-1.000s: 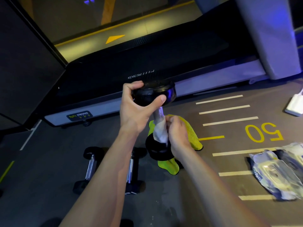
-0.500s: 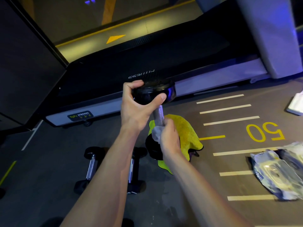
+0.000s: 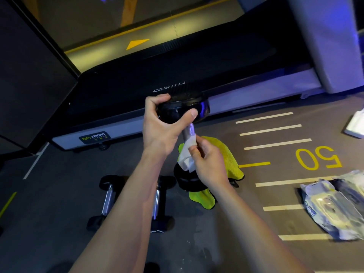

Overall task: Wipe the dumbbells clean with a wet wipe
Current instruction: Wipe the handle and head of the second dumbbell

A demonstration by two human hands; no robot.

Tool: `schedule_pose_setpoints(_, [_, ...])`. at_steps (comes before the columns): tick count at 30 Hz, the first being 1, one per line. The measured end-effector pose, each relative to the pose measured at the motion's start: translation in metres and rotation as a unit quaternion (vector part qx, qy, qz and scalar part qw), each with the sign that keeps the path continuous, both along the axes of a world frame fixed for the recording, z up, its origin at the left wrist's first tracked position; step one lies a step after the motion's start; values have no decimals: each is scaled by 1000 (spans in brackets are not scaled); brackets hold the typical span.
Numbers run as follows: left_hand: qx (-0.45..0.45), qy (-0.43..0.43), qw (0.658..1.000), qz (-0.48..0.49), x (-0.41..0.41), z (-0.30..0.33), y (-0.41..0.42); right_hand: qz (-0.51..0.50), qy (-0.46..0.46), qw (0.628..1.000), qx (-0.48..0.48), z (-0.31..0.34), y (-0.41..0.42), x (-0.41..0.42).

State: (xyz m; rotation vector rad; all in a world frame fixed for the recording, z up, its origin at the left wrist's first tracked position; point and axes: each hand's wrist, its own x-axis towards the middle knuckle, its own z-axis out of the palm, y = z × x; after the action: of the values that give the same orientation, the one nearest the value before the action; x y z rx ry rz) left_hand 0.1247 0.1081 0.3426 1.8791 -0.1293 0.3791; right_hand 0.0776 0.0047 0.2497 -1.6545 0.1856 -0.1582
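Dumbbell (image 3: pixel 183 111) upright; left hand (image 3: pixel 161 127) grips top head, right hand (image 3: pixel 206 162) pinches wet wipe (image 3: pixel 188 154) round handle.

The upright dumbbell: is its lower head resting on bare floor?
No. The upright dumbbell stands with its lower head on the yellow cloth.

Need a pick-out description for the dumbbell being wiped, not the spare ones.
Start at the treadmill, then drop to the yellow cloth on the floor before it. The dumbbell stands upright there, left hand on its top head; the two others lie flat.
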Motion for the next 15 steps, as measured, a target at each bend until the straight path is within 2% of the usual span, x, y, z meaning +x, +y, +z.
schedule_pose_setpoints(2, [-4, -1, 1000, 0, 0, 0, 1, 35, 12, 998, -49, 6, -2, 2])
schedule_pose_setpoints(4, [-3, -1, 1000, -4, -1, 0, 0, 68, 36, 996, -49, 8, -2, 6])
schedule_pose_setpoints(6, [-6, 1, 1000, -6, -2, 0, 0, 68, 49, 996, -18, 11, 1, 6])
schedule_pose_setpoints(10, [-10, 0, 1000, -13, -3, -1, 0, 36, 36, 993, 102, 9, 11, 17])
schedule_pose_setpoints(13, [-14, 0, 1000, -17, -4, -2, 1, 25, -11, 981, 194, 18, 19, 27])
schedule_pose_setpoints(15, [-11, -1, 1000, -18, -5, -3, 1, -2, -46, 987, 156, 19, 27, 28])
